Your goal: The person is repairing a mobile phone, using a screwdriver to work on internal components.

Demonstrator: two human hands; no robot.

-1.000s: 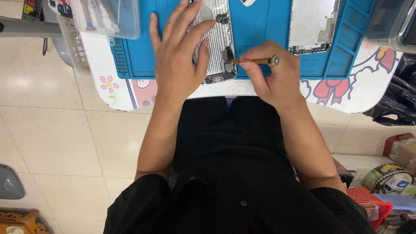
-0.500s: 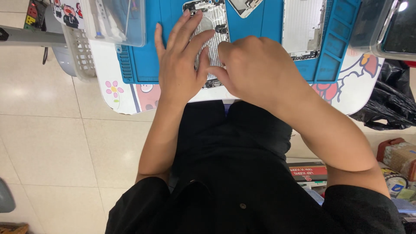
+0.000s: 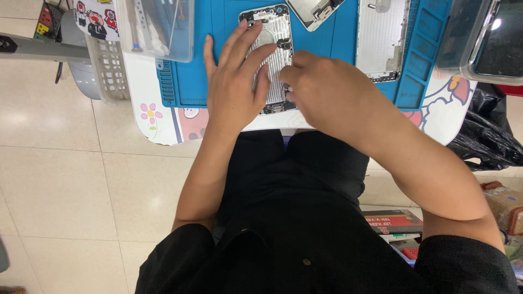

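stickers: cartoon pig ones on a white box, far left
red box: flat, on the floor, near right
phone shell: silver, opened up, on the blue mat, centre
left hand: flat, fingers spread, pinning the shell
right hand: curled at its near edge, grip hidden, can't tell
clear tub: far left
floor: cream tiles

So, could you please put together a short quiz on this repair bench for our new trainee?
1. True or false: the left hand lies flat on the opened phone housing.
2. What colour is the work mat under the housing? A) red B) blue C) green
3. Which hand is curled at the housing's lower right edge?

Key: 1 true; 2 B; 3 the right hand.
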